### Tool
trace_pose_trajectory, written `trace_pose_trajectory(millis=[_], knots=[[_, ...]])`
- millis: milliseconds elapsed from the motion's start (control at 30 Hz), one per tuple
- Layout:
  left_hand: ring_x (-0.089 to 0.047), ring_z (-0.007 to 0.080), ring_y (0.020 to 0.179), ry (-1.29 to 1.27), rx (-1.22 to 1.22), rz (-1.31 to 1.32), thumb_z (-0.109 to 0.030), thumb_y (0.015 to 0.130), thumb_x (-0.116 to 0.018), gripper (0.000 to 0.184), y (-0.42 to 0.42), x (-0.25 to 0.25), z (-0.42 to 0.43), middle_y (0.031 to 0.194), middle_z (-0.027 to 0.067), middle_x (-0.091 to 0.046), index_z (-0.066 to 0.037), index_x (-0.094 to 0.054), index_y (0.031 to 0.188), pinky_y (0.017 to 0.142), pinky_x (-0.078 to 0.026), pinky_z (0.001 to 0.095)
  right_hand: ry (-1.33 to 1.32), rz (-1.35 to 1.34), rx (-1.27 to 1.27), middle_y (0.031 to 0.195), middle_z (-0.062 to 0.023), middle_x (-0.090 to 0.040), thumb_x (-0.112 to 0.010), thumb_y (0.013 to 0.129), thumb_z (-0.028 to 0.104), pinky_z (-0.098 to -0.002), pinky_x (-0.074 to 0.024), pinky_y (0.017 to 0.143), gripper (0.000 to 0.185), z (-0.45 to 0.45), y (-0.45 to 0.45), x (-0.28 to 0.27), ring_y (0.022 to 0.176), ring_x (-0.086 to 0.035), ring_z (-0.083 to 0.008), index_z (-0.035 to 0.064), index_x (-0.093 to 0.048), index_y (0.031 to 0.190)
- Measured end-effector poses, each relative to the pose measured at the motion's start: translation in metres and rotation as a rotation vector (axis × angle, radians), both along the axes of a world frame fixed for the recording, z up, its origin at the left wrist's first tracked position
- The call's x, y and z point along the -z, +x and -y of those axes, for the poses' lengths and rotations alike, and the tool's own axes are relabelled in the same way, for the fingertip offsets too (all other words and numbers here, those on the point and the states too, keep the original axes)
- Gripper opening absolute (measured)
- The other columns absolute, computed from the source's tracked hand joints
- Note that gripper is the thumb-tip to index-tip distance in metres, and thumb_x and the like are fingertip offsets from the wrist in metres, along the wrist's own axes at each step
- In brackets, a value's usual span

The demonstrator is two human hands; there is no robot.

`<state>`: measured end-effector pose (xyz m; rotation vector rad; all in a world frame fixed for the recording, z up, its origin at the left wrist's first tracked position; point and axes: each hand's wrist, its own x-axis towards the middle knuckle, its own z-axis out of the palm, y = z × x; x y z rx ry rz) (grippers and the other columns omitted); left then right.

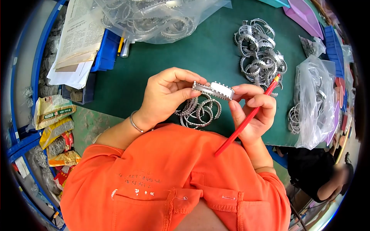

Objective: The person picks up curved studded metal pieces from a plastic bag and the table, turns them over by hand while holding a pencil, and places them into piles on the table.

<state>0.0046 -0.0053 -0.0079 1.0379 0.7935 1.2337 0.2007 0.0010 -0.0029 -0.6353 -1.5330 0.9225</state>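
Note:
Between my two hands hangs a silver metal ring with a toothed edge [211,91], seen side-on. My left hand [168,91] pinches its left end between thumb and fingers. At its right end, my right hand [254,109] grips it with thumb and fingertips and also holds a red pen [246,120], which slants across the fingers with its yellowish tip up. Just below the held ring, a few similar toothed rings [204,113] lie on the green table [173,54] near the orange clothing. A larger heap of such rings [260,54] lies at the back right.
A clear plastic bag of rings [154,23] lies at the back; another bag [314,104] lies on the right. Papers [79,34] rest by a blue bin [106,52] on the left. Blue shelving stands far left. A person in black [312,169] is at the lower right.

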Motion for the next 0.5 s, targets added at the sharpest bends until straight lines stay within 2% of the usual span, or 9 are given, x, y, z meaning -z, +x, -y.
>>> trace_pose_trajectory(millis=[367, 433, 500], knots=[[-0.060, 0.0225, 0.087, -0.029, -0.020, -0.035, 0.012, 0.074, -0.057, 0.020, 0.001, -0.006, 0.001, 0.093, 0.0148, -0.059, 0.004, -0.054, 0.092, 0.081, -0.049, 0.0334, -0.259, -0.101, 0.038, 0.094, -0.0174, -0.056, -0.060, 0.073, -0.011, -0.0262, -0.0494, 0.072, 0.031, -0.002, 0.004, 0.009, 0.078, -0.058, -0.0161, 0.0032, -0.038, 0.088], [-0.060, 0.0208, 0.086, 0.024, -0.057, -0.069, 0.011, 0.074, -0.058, 0.022, 0.000, -0.008, 0.001, 0.092, 0.0145, -0.059, 0.005, -0.054, 0.095, 0.079, -0.049, 0.0321, -0.478, -0.199, -0.006, 0.094, -0.0165, -0.056, -0.060, 0.073, -0.012, -0.0259, -0.0502, 0.072, 0.032, -0.001, 0.001, 0.006, 0.079, -0.059, -0.0168, 0.0032, -0.038, 0.089], [-0.059, 0.0197, 0.085, 0.050, -0.059, -0.073, 0.010, 0.074, -0.059, 0.022, -0.002, -0.010, 0.000, 0.092, 0.0143, -0.059, 0.005, -0.055, 0.096, 0.077, -0.049, 0.0305, -0.507, -0.201, -0.038, 0.092, -0.0148, -0.055, -0.060, 0.072, -0.012, -0.0256, -0.0511, 0.071, 0.033, -0.002, 0.001, 0.013, 0.081, -0.060, -0.0170, 0.0031, -0.038, 0.091]])
